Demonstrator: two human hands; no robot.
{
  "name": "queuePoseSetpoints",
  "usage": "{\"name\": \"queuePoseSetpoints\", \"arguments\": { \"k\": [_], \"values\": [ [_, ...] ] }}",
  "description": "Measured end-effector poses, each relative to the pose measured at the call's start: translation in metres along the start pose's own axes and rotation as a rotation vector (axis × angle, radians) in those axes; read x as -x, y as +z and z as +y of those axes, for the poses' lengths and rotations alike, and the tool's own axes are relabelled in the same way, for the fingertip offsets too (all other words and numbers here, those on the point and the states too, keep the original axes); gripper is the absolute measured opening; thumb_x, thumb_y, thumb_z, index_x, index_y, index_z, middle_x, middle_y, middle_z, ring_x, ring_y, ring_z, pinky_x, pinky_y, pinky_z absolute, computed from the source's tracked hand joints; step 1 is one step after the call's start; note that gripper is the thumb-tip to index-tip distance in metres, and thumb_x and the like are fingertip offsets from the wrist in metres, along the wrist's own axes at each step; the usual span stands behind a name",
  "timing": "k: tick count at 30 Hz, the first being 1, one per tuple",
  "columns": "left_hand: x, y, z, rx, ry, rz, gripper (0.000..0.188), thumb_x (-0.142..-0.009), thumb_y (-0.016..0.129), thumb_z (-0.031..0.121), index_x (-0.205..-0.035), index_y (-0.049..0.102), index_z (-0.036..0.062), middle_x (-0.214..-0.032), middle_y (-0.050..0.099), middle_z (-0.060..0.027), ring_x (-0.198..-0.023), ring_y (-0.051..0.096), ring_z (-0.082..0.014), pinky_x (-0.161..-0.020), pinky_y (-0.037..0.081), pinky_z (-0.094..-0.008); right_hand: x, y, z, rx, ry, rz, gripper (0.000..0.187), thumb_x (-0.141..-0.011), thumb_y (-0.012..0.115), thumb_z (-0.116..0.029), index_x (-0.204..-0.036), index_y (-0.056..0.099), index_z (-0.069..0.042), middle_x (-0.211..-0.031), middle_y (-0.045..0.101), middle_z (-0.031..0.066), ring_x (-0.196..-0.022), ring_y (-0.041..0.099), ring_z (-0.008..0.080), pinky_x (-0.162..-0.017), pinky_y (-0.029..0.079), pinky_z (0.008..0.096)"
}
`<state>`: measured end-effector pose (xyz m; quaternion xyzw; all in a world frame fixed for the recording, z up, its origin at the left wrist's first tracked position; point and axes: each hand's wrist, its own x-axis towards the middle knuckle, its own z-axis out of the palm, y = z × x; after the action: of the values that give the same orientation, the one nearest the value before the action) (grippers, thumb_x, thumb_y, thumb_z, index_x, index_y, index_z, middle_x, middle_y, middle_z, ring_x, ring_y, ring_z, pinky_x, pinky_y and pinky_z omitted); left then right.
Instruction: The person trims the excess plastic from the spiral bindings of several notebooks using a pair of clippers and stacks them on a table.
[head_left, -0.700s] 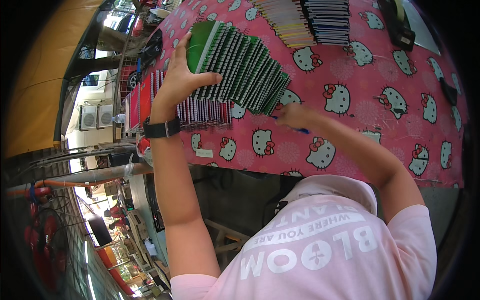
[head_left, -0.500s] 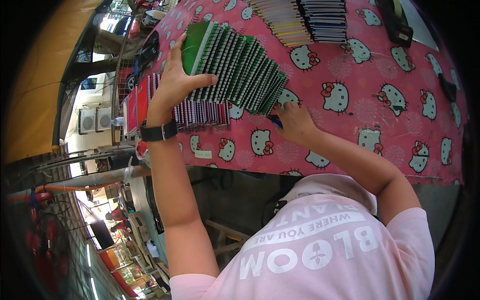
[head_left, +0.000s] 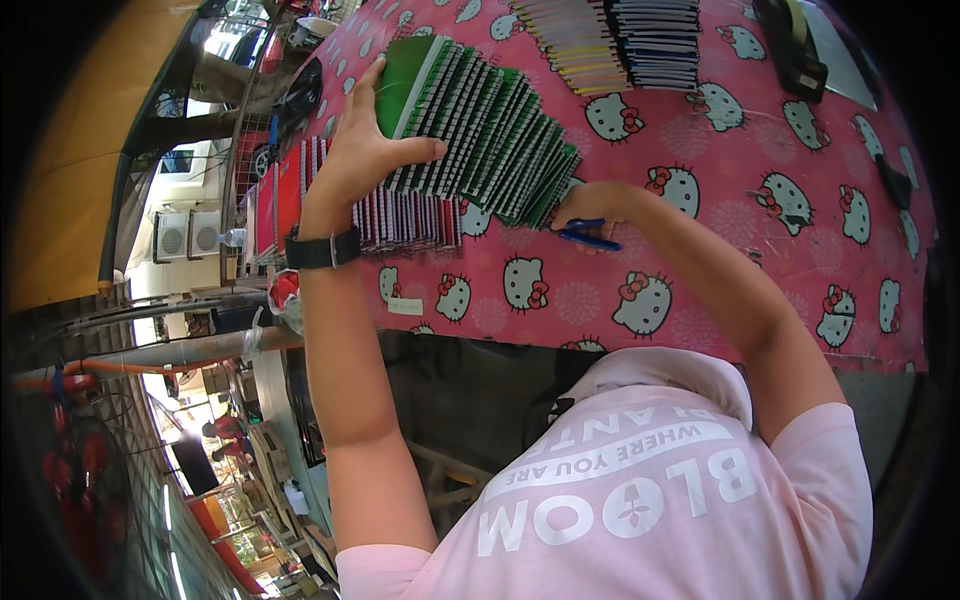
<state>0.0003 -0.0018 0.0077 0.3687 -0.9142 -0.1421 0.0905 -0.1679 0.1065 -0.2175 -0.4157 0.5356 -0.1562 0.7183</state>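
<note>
A fanned stack of green spiral notebooks [head_left: 480, 130] lies across the table, its wire-bound edges overlapping. My left hand [head_left: 365, 150] rests at the stack's left end, fingers stretched along the green cover and thumb spread over the bindings. At the stack's lower right end is my right hand [head_left: 588, 205], its fingers curled round a small tool with two blue handles [head_left: 590, 235], like pliers. The tool's working end is hidden by the hand and the notebooks. Beneath my left wrist and the green stack lies a row of red and purple spiral notebooks [head_left: 405, 222].
A pink patterned cover [head_left: 500, 310] spreads over the table. At the far side lie yellow-edged notebooks [head_left: 575, 50] and blue-edged notebooks [head_left: 655, 45]. A black tape dispenser [head_left: 795, 55] stands at the far right. A small white label [head_left: 405, 306] sits near the front edge.
My right hand has turned over at the stack's end, its forearm higher, and the blue handles now show more fully. My left hand and the green notebooks have shifted slightly right.
</note>
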Motion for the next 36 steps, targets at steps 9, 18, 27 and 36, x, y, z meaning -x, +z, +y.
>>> {"name": "queuePoseSetpoints", "arguments": {
  "k": [9, 18, 27, 36],
  "values": [
    [0.019, -0.026, 0.013, 0.711, -0.178, 0.380, 0.086, -0.082, 0.043, 0.068, -0.143, 0.024, 0.0100, -0.142, 0.035, -0.0145, -0.126, 0.040, -0.0274, -0.104, 0.027, -0.0417, 0.076, 0.031, 0.046, 0.764, -0.094, 0.895, 0.046, -0.067, 0.069, -0.029, -0.105, 0.055, -0.007, -0.108, 0.057, 0.0120, -0.109, 0.049, 0.0300, -0.090, 0.039, 0.0488],
    [0.048, 0.146, -0.088, 1.545, -0.493, 0.486, 0.076, -0.091, 0.022, 0.064, -0.143, 0.025, 0.0075, -0.147, 0.029, -0.0095, -0.129, 0.033, -0.0216, -0.102, 0.025, -0.0367, 0.069, 0.037, 0.045, 0.381, -0.400, 1.071, 0.037, -0.082, 0.062, -0.024, -0.111, 0.055, -0.003, -0.108, 0.058, 0.0177, -0.104, 0.053, 0.0317, -0.093, 0.038, 0.0414],
    [0.043, 0.246, -0.107, 1.546, -0.477, 0.112, 0.054, -0.100, 0.025, 0.044, -0.140, 0.029, 0.0089, -0.134, 0.044, -0.0069, -0.121, 0.042, -0.0190, -0.100, 0.035, -0.0324, -0.025, 0.013, 0.007, -0.435, -0.481, 0.925, 0.058, -0.094, 0.042, -0.043, -0.124, 0.048, 0.006, -0.121, 0.056, 0.0167, -0.111, 0.054, 0.0248, -0.095, 0.038, 0.0313],
    [0.109, 0.288, -0.029, 1.002, -0.174, 0.356, 0.056, -0.088, 0.033, 0.023, -0.140, 0.025, 0.0052, -0.129, 0.043, -0.0097, -0.114, 0.044, -0.0205, -0.096, 0.036, -0.0332, -0.047, -0.078, -0.035, -0.631, -0.351, 0.244, 0.038, -0.091, 0.047, -0.034, -0.109, 0.061, -0.003, -0.106, 0.065, 0.0090, -0.094, 0.062, 0.0179, -0.080, 0.051, 0.0346]
  ]
}}
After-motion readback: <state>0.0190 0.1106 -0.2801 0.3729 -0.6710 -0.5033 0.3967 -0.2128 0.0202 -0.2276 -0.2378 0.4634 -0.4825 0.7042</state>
